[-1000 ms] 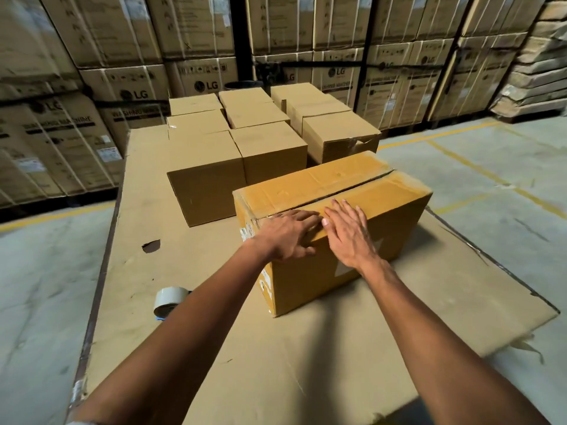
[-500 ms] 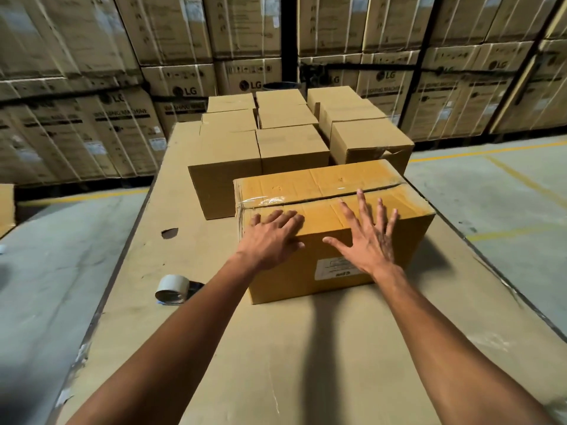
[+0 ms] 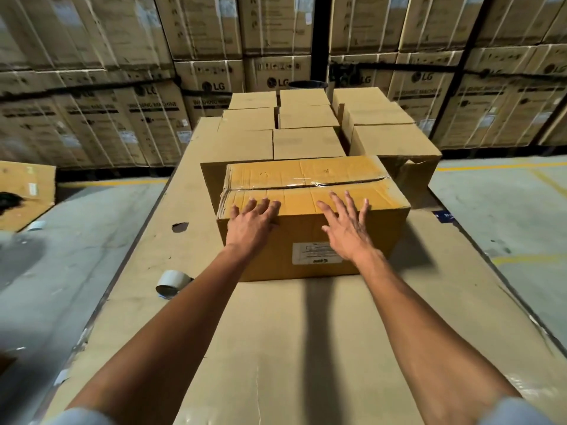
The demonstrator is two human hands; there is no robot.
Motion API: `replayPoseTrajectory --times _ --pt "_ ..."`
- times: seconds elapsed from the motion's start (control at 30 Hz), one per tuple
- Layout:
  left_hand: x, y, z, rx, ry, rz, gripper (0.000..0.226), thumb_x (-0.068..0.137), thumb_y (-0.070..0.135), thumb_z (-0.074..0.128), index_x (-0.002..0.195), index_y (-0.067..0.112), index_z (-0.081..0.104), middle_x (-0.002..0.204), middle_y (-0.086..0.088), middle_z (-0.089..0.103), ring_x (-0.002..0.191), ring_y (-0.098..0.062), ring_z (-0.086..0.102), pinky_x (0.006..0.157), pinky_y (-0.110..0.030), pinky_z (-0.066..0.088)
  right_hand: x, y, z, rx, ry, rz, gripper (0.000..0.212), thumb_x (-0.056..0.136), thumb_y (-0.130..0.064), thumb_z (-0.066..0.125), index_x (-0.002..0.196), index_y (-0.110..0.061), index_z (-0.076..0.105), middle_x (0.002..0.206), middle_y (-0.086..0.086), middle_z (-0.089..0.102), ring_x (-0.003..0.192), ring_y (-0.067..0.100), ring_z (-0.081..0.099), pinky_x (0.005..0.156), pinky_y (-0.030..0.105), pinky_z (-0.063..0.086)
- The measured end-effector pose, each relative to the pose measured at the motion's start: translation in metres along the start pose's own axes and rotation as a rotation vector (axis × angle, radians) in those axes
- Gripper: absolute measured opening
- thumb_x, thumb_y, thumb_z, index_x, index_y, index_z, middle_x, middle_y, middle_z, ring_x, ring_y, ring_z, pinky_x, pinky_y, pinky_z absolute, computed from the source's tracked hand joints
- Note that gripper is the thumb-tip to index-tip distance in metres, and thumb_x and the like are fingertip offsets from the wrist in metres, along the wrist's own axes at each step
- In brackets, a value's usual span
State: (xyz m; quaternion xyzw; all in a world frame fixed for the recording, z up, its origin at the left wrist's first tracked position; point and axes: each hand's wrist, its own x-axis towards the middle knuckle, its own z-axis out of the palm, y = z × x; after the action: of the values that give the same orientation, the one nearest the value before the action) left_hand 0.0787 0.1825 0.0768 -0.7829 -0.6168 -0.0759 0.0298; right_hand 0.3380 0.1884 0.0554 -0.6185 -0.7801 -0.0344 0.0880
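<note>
Behind taped box (image 3: 306,174), LG cartons (image 3: 211,79)

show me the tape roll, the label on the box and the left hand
tape roll (image 3: 172,280), head view, on its pale outer side
label (image 3: 310,253), head view, middle of the white sticker
left hand (image 3: 251,225), head view, back of the hand

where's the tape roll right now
In the head view the tape roll lies on the cardboard sheet near its left edge, beside the left forearm, nearer than the box.
</note>
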Motion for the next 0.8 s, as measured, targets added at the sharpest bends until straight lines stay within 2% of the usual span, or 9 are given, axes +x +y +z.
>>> replayPoseTrajectory --times 0.1,0.17,0.3,0.4,0.53,0.63,0.73,0.8 --pt "0.017 -0.008 0.002 -0.015 -0.001 -0.053 0.072 0.113 0.039 0.054 0.174 0.032 0.016 0.182 -0.005 0.019 0.168 -0.038 0.012 0.131 -0.071 0.012 0.017 -0.004 0.0 0.012 0.043 -0.018 0.103 0.091 0.01 0.057 0.168 -0.035 0.005 0.177 0.011 -0.009 0.16 0.037 -0.021 0.122 0.069 -0.017" --pt "0.026 -0.013 0.004 -0.017 -0.006 -0.069 0.073 0.114 0.039 0.053 0.174 0.031 0.013 0.182 -0.005 0.016 0.169 -0.038 0.009 0.132 -0.07 0.01 0.028 -0.005 -0.002 0.017 0.049 -0.017 0.109 0.087 0.017 0.056 0.168 -0.035 0.003 0.177 0.012 -0.006 0.16 0.036 -0.022 0.121 0.066 -0.019" --pt "0.04 -0.018 0.007 -0.014 -0.015 -0.075 0.074 0.114 0.037 0.052 0.175 0.031 0.01 0.183 -0.005 0.013 0.169 -0.037 0.006 0.132 -0.068 0.008 0.045 -0.005 0.0 -0.008 0.035 -0.011 0.109 0.087 0.017 0.054 0.168 -0.035 0.004 0.177 0.012 -0.002 0.16 0.037 -0.02 0.12 0.065 -0.019" --pt "0.039 -0.022 0.008 -0.019 -0.02 -0.045 0.077 0.114 0.025 0.054 0.175 0.028 0.007 0.184 -0.006 0.009 0.17 -0.035 0.002 0.133 -0.065 0.005 0.047 -0.007 0.003 -0.036 0.041 0.007 0.106 0.087 0.014 0.057 0.168 -0.033 0.008 0.177 0.013 0.002 0.161 0.037 -0.017 0.123 0.065 -0.017" --pt "0.01 -0.044 0.014 -0.058 0.097 0.118 0.075 0.109 0.012 0.052 0.174 0.021 0.016 0.182 -0.006 0.017 0.17 -0.028 0.01 0.137 -0.053 0.006 0.027 -0.031 0.02 -0.011 0.216 0.017 0.091 0.088 -0.001 0.069 0.166 -0.018 0.025 0.173 0.017 0.022 0.163 0.036 0.006 0.131 0.063 0.007" --pt "-0.029 -0.074 0.026 -0.021 0.182 0.152 0.077 0.104 0.012 0.053 0.173 0.018 0.02 0.182 -0.005 0.016 0.17 -0.027 0.012 0.137 -0.05 0.009 0.003 -0.073 0.037 0.093 0.314 -0.014 0.085 0.088 -0.003 0.066 0.163 -0.013 0.03 0.174 0.016 0.021 0.163 0.035 0.011 0.131 0.058 0.013" --pt "-0.07 -0.113 0.05 -0.026 0.12 0.061 0.077 0.105 0.019 0.054 0.173 0.019 0.019 0.183 -0.003 0.012 0.169 -0.026 0.014 0.136 -0.047 0.01 -0.013 -0.129 0.055 0.142 0.288 -0.063 0.078 0.089 -0.004 0.06 0.161 -0.015 0.035 0.175 0.014 0.018 0.163 0.035 0.012 0.132 0.056 0.015" --pt "-0.095 -0.141 0.064 -0.024 0.018 0.003 0.072 0.109 0.024 0.053 0.173 0.018 0.021 0.182 -0.003 0.017 0.167 -0.025 0.025 0.135 -0.044 0.016 -0.019 -0.164 0.071 0.172 0.227 -0.101 0.069 0.091 -0.005 0.06 0.157 -0.015 0.042 0.171 0.012 0.028 0.161 0.033 0.021 0.131 0.052 0.019"
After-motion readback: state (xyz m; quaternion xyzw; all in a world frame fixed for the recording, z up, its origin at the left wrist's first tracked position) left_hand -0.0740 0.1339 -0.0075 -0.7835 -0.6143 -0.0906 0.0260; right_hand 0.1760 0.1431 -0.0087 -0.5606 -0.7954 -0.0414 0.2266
